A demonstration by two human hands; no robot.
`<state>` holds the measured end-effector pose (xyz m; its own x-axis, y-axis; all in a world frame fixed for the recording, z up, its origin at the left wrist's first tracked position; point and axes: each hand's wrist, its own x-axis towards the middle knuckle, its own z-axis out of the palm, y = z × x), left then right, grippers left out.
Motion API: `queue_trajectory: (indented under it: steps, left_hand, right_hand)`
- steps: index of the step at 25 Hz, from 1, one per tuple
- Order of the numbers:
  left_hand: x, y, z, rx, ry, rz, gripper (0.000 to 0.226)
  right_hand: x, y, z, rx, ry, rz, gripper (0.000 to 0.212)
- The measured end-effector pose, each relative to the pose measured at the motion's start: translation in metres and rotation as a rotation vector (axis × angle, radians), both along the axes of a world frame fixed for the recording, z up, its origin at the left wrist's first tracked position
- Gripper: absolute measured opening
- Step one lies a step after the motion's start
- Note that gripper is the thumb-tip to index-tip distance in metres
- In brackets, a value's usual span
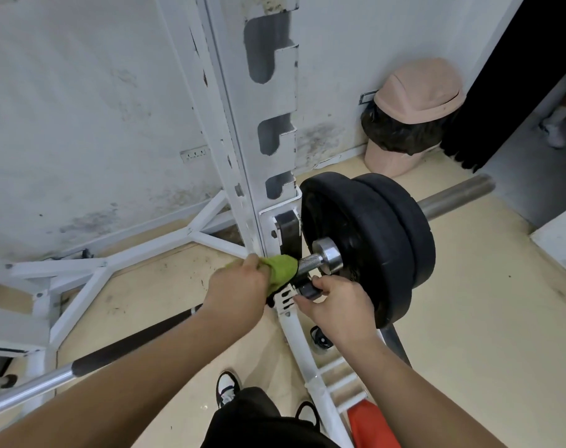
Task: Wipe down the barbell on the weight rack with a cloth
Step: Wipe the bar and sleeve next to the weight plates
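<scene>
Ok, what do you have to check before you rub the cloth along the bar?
1. Cloth held: ok, the left hand grips the green cloth.
2. Cloth on the barbell: ok, wrapped round its rough part.
3. Other hand steady: ok, the right hand pinches a small black part under the bar.
4. Bar seated in the rack: cannot tell, the cloth hides it.
5. Plates locked on: cannot tell.
</scene>
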<state>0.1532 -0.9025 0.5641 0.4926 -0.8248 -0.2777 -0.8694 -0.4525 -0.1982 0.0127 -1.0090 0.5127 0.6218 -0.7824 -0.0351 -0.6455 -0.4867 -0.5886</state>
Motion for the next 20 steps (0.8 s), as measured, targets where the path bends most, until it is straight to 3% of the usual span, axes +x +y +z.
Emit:
queue_trajectory:
  steps: [3, 6, 9, 12, 17, 20]
  left_hand:
    - [0.023, -0.02, -0.004, -0.1, 0.147, 0.08, 0.029]
    - [0.029, -0.007, -0.01, -0.166, 0.27, 0.153, 0.018]
    - [0.048, 0.041, -0.005, -0.015, 0.23, 0.224, 0.009]
    - [0.075, 0.042, 0.001, 0.024, 0.347, 0.225, 0.026]
    - [0.07, -0.002, -0.025, -0.276, 0.777, 0.188, 0.031]
    - [0.093, 0.029, -0.021, -0.181, 0.81, 0.226, 0.032]
  right_hand:
    - [0.014, 0.004, 0.009, -0.227, 0.191, 0.128, 0.028]
    - [0.027, 0.001, 0.027, -0.289, 0.377, 0.253, 0.026]
    - [0.036, 0.002, 0.034, -0.337, 0.477, 0.324, 0.023]
    - [0.039, 0.01, 0.032, -0.38, 0.549, 0.357, 0.024]
    - [0.046, 0.009, 0.027, -0.405, 0.543, 0.33, 0.027]
    - [0.042, 0.002, 0.027, -0.311, 0.463, 0.251, 0.026]
